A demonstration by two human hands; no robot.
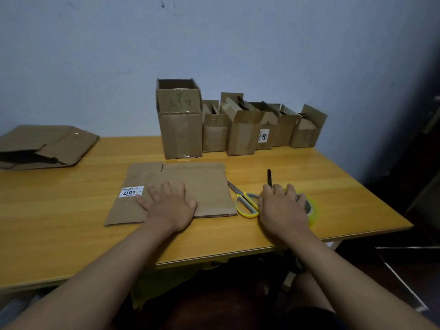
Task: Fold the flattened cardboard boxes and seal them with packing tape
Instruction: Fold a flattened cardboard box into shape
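Note:
A flattened cardboard box (190, 184) with a white label reading 4017 lies on the wooden table (71, 234) in front of me. My left hand (170, 204) rests flat on it, fingers spread. My right hand (282, 208) lies over a roll of yellowish packing tape (312, 210) at the right, fingers draped across its top and partly hiding it. Yellow-handled scissors (246, 203) lie between the flat box and the tape. A black pen-like tool (269, 177) sticks out beyond my right fingers.
Several folded open-topped cardboard boxes (181, 129) stand in a row against the wall at the back. A pile of flattened boxes (45, 146) lies at the far left. The table's right edge (381, 210) drops off beside dark furniture.

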